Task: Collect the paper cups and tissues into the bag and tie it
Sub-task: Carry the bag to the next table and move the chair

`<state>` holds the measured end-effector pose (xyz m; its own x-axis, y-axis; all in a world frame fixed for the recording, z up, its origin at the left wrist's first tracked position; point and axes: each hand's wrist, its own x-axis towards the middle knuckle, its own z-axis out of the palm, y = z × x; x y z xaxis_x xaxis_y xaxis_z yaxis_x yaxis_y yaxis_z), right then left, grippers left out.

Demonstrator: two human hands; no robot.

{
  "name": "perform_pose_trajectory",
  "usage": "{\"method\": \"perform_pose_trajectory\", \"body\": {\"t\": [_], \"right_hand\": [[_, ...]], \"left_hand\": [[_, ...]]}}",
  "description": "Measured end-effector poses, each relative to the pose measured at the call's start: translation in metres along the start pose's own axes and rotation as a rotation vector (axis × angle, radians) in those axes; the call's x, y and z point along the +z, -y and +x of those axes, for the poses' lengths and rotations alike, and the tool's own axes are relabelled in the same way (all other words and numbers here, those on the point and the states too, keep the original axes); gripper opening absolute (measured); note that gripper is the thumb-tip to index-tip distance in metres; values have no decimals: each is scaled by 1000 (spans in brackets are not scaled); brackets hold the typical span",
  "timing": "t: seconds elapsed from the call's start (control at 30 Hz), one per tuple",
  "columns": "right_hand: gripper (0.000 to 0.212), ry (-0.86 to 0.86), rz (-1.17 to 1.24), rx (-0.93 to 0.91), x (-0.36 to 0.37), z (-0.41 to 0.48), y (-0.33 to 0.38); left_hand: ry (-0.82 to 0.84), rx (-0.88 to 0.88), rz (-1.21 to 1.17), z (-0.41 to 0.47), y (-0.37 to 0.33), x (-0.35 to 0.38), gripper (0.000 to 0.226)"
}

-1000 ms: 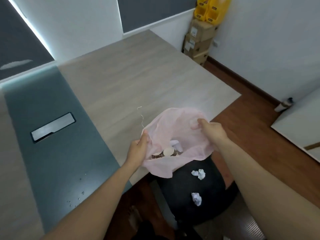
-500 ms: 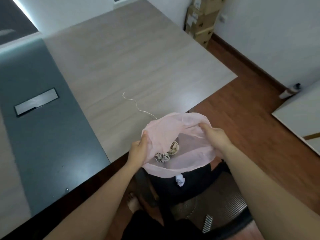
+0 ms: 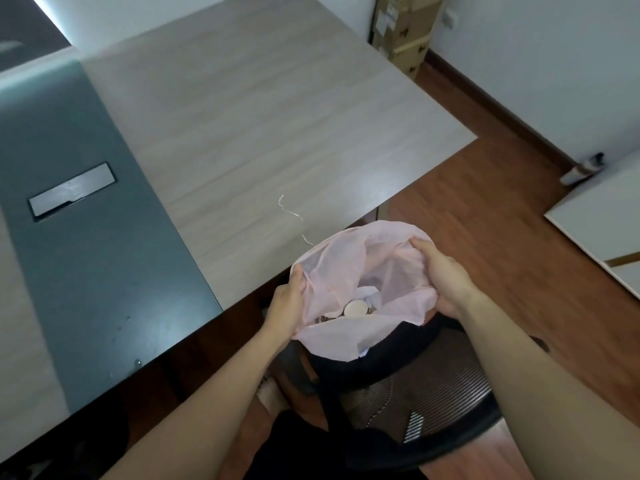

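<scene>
A thin pink bag (image 3: pixel 349 258) hangs open over the black chair seat (image 3: pixel 388 358), just off the table's near edge. My left hand (image 3: pixel 287 306) grips its left rim. My right hand (image 3: pixel 441 275) grips the right rim and bunches the plastic. Inside, a paper cup (image 3: pixel 355 309) lies on its side next to a white crumpled tissue (image 3: pixel 369 294). Deeper contents are hidden by the bag's folds. A thin white string (image 3: pixel 291 213) lies on the table beyond the bag.
The wooden table (image 3: pixel 277 116) has a dark grey strip (image 3: pixel 79 254) with a metal cable hatch (image 3: pixel 71 192) on the left. Cardboard boxes (image 3: pixel 405 32) stand against the far wall. The chair's mesh back (image 3: pixel 415 407) is below the bag. A white panel (image 3: pixel 602 220) is at the right.
The view shifted as my head moved. The bag has settled lower over the chair seat, hiding the loose tissues seen there earlier. Both hands have kept their grip on the rim.
</scene>
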<state>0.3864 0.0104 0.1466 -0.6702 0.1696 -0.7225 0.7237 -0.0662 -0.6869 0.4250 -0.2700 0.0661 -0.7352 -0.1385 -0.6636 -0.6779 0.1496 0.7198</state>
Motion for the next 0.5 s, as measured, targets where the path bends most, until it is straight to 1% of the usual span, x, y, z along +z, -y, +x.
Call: {"method": "perform_pose_trajectory", "body": {"t": [0.07,0.1,0.17,0.27,0.37,0.43,0.5], "right_hand": [[44,0,-60,1,7,5,-7],[44,-12,-90,7,11,9,-12],[44,-21,-121,26,22,18,-22],[46,-33,-186,76,40,35,-45],[36,-10,-245,86,59,52,-72],[33,-1,-275,80,72,70,-94],[25,23,-272,68,81,90,-117]], "left_hand": [[-61,21,28,0,4,-5,58],[-88,33,42,0,6,-7,59],[-134,62,69,4,14,-13,66],[-194,26,112,14,32,-21,70],[-224,-6,145,28,53,-29,73],[-222,-16,160,42,71,-33,73],[-205,-38,180,55,87,-35,72]]}}
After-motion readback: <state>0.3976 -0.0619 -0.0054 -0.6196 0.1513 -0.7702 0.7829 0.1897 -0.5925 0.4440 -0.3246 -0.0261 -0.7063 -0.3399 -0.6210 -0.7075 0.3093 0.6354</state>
